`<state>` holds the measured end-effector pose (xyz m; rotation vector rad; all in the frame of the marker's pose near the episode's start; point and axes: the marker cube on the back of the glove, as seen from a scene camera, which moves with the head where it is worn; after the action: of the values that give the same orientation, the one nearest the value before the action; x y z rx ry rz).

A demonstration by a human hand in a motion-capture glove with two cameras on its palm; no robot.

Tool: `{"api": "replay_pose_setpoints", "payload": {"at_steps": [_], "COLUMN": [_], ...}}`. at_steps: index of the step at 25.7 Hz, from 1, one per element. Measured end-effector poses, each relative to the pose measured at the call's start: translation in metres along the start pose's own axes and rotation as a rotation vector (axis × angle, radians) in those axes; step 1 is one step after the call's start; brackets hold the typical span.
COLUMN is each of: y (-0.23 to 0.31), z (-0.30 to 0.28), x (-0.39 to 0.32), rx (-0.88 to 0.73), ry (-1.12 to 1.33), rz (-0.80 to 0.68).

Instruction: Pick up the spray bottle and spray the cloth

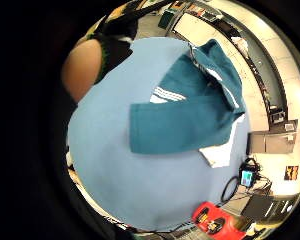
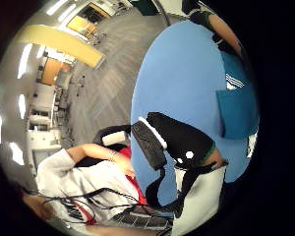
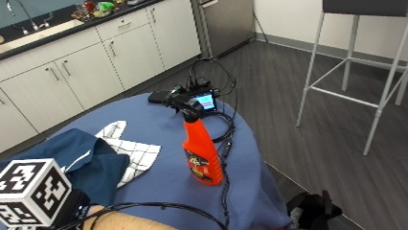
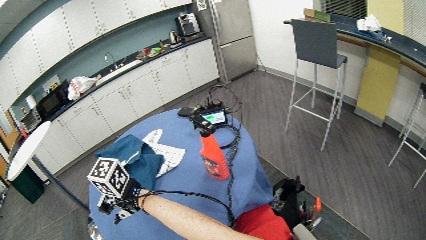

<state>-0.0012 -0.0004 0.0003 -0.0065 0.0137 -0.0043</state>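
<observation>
A red spray bottle with a black trigger head stands upright on the blue-covered round table, near its right side. A teal cloth lies crumpled at the left, partly over a white checked cloth. My gloved right hand hovers over the table's near left part, close to the teal cloth and well left of the bottle. It holds nothing, and its fingers are relaxed. The little finger side palm view looks down on the teal cloth from above.
A small device with a lit screen sits at the table's far edge among black cables that run past the bottle. A bar stool stands to the right, and white cabinets line the back.
</observation>
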Motion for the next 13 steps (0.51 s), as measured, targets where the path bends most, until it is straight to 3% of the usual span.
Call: {"api": "replay_pose_setpoints", "payload": {"at_steps": [13], "y": [0.000], "z": [0.013], "x": [-0.004], "rx": [-0.043], "ry": [0.012], "rz": [-0.009]}}
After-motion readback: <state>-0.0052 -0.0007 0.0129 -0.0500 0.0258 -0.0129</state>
